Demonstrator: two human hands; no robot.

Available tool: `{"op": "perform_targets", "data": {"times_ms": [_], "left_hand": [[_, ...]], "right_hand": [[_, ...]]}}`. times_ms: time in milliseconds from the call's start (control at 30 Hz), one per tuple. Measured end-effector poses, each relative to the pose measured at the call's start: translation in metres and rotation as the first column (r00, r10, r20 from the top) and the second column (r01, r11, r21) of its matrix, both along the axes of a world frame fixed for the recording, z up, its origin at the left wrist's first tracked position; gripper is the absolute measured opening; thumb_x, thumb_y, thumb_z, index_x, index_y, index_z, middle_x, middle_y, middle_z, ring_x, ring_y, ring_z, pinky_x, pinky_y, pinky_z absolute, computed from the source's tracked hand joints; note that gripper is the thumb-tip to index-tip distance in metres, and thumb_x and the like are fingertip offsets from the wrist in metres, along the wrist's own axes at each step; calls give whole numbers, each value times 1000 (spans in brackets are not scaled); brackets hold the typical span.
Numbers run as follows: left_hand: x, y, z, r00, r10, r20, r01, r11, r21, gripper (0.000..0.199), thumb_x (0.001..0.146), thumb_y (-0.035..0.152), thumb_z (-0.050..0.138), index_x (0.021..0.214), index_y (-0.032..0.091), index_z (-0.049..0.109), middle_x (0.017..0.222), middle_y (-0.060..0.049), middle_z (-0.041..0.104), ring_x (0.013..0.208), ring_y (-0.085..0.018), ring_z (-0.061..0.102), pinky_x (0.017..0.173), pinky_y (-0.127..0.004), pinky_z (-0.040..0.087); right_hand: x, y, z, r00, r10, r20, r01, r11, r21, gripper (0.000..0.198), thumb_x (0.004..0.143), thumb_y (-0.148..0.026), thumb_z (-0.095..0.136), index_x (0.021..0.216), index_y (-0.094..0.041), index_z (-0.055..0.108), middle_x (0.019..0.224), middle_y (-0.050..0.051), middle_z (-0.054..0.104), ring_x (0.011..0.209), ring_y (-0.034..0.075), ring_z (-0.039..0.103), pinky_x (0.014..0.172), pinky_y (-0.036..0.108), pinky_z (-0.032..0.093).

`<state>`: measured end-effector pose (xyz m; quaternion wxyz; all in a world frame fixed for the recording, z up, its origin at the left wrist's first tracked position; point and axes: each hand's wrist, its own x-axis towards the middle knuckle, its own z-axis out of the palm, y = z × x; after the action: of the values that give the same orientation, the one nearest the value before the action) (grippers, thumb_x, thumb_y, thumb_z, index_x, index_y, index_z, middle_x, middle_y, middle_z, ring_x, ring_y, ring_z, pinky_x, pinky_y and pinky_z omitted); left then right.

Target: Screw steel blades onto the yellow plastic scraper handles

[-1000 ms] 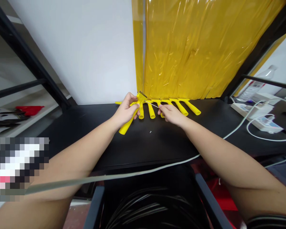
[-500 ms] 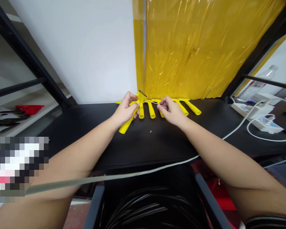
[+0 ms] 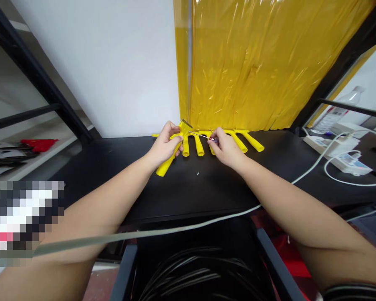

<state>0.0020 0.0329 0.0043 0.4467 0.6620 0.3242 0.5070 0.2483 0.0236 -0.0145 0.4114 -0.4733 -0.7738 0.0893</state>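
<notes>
Now higher, right hand, grip snug around screwdriver; left hand around yellow handle.

A thin-shafted tool is reaching from my right fingers to the yellow piece in my left fingers, barring a straight pass between. Behind, yellow handles are lying in a row, obstructing the way to the yellow sheeting. Nearer me, the black tabletop is offering a path between my forearms, past one white scrap. A pale cable is stretching across the near side; at right, a white power strip is blocking passage.
</notes>
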Motion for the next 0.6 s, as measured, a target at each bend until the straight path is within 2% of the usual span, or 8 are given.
{"op": "perform_targets", "data": {"times_ms": [133,300,367,467,600], "left_hand": [[0,0,0,1000,15,-16,-15,1000,10,30,89,19,62,102,25,35,88,3,58,53,-8,60,42,-19,41],[-1,3,-2,1000,4,-24,-3,1000,17,31,88,19,63,102,26,35,86,3,57,52,-8,60,42,-18,40],[-2,3,-3,1000,-7,-19,7,1000,14,32,88,18,64,102,26,36,85,3,58,52,-8,60,42,-18,40],[-2,3,-3,1000,-12,-12,12,1000,9,32,88,18,63,102,26,36,84,4,58,53,-8,60,42,-18,40],[-2,4,-4,1000,-20,-17,20,1000,6,32,89,18,62,103,26,35,83,4,58,54,-9,61,43,-19,40]], "right_hand": [[0,3,-2,999,-31,-31,29,998,-49,16,99,-37,59,97,-24,51,84,5,65,76,22,59,73,36,42],[1,7,-1,1000,-21,-19,19,996,-83,33,105,-48,49,85,-23,58,78,5,65,76,23,59,73,36,41],[1,7,0,1000,-19,-20,18,997,-80,32,104,-47,49,86,-23,58,78,5,64,75,23,59,74,36,41],[1,5,1,999,15,-47,-16,1000,-21,22,101,-42,56,89,-24,54,83,5,64,76,22,57,74,36,43],[3,7,-1,994,94,-57,-85,986,144,14,98,-34,60,92,-24,52,94,7,64,84,23,58,78,37,46]]}}
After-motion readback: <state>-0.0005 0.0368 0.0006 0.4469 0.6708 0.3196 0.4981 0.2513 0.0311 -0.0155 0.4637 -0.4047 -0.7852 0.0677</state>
